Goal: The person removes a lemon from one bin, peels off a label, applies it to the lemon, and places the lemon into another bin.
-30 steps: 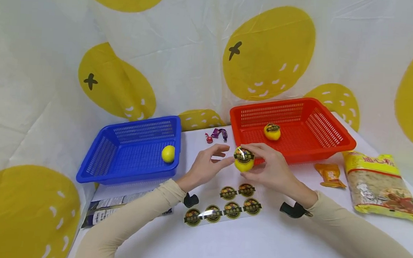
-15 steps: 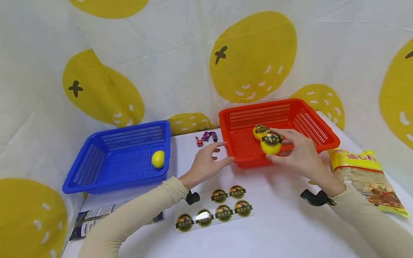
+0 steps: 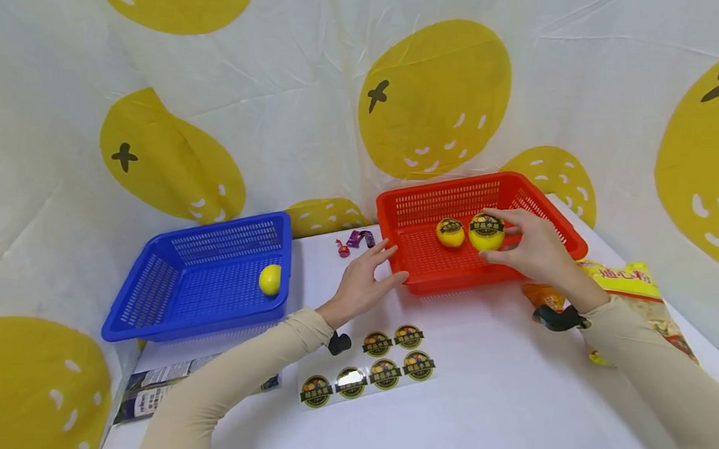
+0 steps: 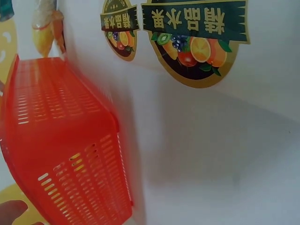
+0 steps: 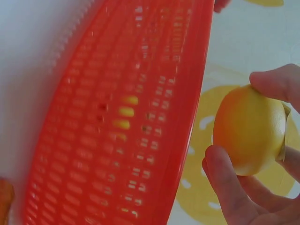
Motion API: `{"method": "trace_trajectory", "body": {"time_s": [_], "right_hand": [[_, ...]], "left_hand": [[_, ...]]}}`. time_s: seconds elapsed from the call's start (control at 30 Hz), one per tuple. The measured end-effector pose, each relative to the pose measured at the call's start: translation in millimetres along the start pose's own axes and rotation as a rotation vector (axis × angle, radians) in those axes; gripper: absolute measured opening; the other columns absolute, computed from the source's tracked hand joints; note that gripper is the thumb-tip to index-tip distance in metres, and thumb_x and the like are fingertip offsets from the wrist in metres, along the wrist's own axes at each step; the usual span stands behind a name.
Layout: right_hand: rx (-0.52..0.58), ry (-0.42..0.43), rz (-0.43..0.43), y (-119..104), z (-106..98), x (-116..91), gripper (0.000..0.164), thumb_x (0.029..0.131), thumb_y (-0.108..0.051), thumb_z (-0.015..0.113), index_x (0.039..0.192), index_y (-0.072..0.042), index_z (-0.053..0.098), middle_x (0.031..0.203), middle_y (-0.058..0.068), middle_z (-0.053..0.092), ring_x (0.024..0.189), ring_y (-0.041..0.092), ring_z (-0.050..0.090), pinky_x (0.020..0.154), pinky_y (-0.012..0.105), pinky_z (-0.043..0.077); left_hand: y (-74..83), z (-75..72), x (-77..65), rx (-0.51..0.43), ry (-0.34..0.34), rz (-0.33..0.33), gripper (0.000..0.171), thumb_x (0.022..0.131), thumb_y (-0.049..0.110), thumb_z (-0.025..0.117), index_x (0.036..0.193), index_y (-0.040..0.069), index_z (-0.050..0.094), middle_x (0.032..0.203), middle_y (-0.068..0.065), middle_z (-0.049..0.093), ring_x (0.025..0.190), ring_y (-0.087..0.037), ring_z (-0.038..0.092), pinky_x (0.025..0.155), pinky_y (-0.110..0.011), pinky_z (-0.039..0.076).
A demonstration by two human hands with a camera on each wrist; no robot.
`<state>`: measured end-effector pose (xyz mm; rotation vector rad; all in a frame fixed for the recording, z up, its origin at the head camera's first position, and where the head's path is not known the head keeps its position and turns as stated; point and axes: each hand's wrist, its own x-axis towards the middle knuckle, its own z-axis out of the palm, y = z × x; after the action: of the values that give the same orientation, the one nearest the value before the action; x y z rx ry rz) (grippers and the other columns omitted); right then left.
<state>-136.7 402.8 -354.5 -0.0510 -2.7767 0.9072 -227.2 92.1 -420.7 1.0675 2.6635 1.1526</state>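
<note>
My right hand (image 3: pixel 533 252) holds a yellow lemon (image 3: pixel 485 242) between thumb and fingers, over the red basket (image 3: pixel 455 280). A round black-and-gold sticker (image 3: pixel 486 225) shows on its upper side. In the right wrist view the lemon (image 5: pixel 248 131) is beyond the basket's rim, with fingertips on either side. A second stickered lemon (image 3: pixel 450 238) lies in the red basket, just left of the held one. By the basket's front left corner hovers my left hand (image 3: pixel 361 279), fingers loosely spread and holding nothing. Below it lies a clear sheet of several stickers (image 3: pixel 384 374).
At left stands a blue basket (image 3: pixel 199 326) with one plain lemon (image 3: pixel 269 281). Wrapped candies (image 3: pixel 342 249) lie between the baskets. An orange packet (image 3: pixel 543 295) and a yellow food bag (image 3: pixel 628 283) sit at right, partly behind my right arm. A dark packet (image 3: pixel 145 398) lies under my left arm.
My right hand has carried the lemon right and forward, from in front of the red basket to over it. The left hand no longer reaches toward the lemon. The view has turned slightly right.
</note>
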Motion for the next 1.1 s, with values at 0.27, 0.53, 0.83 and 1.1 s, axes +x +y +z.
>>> {"method": "trace_trajectory", "body": {"time_s": [0.27,0.53,0.83,1.1], "right_hand": [[-0.042,-0.079,-0.003,6.2,-5.6,34.9,0.076,0.084,-0.026,0.085,0.151,-0.017,0.051,0.143,0.018,0.055,0.115,0.042,0.062,0.081,0.041,0.060],[-0.090,-0.159,-0.023,7.5,-12.4,78.6,0.078,0.083,-0.028,0.085,0.151,-0.012,0.051,0.147,0.022,0.053,0.114,0.043,0.065,0.078,0.037,0.056],[-0.116,-0.217,-0.022,24.4,-11.4,114.9,0.080,0.083,-0.027,0.085,0.153,-0.022,0.048,0.154,0.023,0.048,0.103,0.035,0.054,0.069,0.037,0.044],[-0.141,-0.232,-0.090,57.3,-11.7,132.7,0.078,0.081,-0.020,0.087,0.150,-0.017,0.052,0.155,0.022,0.048,0.119,0.043,0.058,0.093,0.052,0.053]], "left_hand": [[-4.1,2.9,0.3,0.033,-0.018,0.001,0.068,0.098,0.044,0.066,0.152,0.006,0.048,0.165,-0.011,0.038,0.152,-0.031,0.040,0.122,-0.053,0.037],[-6.3,4.5,0.6,0.068,-0.048,-0.017,0.070,0.099,0.045,0.064,0.153,0.004,0.046,0.166,-0.009,0.037,0.154,-0.027,0.036,0.124,-0.047,0.035],[-6.3,9.4,5.5,0.085,-0.067,-0.002,0.072,0.099,0.048,0.063,0.154,0.004,0.044,0.167,-0.007,0.035,0.155,-0.025,0.033,0.125,-0.045,0.034],[1.3,13.1,4.6,0.102,-0.082,0.011,0.073,0.099,0.050,0.062,0.154,0.004,0.044,0.168,-0.007,0.034,0.156,-0.023,0.033,0.125,-0.042,0.034]]}}
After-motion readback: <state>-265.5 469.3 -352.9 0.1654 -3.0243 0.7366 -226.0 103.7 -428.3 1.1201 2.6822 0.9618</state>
